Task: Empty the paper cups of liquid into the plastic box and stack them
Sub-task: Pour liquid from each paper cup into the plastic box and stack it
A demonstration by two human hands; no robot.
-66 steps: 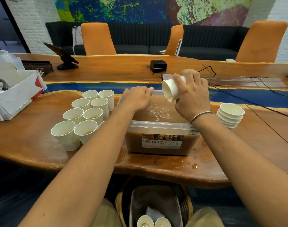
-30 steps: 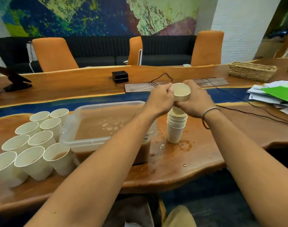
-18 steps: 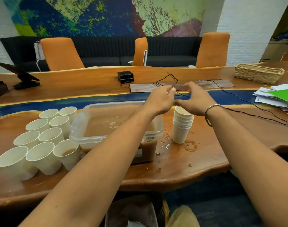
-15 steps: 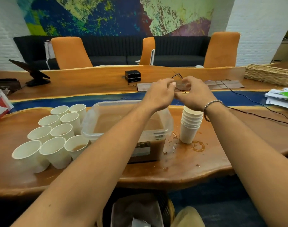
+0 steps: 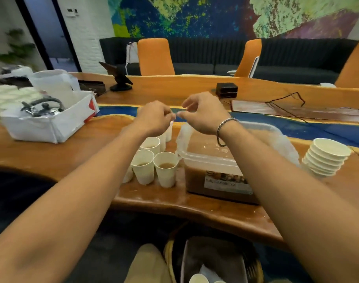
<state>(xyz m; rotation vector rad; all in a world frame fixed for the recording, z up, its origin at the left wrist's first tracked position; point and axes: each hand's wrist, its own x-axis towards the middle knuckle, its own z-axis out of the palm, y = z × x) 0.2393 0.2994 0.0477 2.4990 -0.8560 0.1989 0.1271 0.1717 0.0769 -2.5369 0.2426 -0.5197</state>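
Observation:
The clear plastic box (image 5: 212,161) holds brown liquid and stands on the wooden table, right of centre. Left of it is a cluster of white paper cups (image 5: 152,160); the front two cups (image 5: 166,169) show brown liquid inside. A stack of empty paper cups (image 5: 325,158) stands to the right of the box. My left hand (image 5: 154,118) hovers above the back of the cluster, fingers loosely curled around nothing. My right hand (image 5: 203,113), with a bracelet on its wrist, hangs over the box's left end, fingers spread and holding nothing. The two sets of fingertips nearly meet.
A white carton (image 5: 50,123) with a metal kettle in it sits at the table's left. A black stand (image 5: 121,80), a small black box (image 5: 227,89) and cables (image 5: 284,103) lie farther back. A bin (image 5: 213,260) with cups is under the table edge.
The cup was set on the stack and both hands let go. Both hands then moved left, from the stack across the box to above the filled cups. The view swung left.

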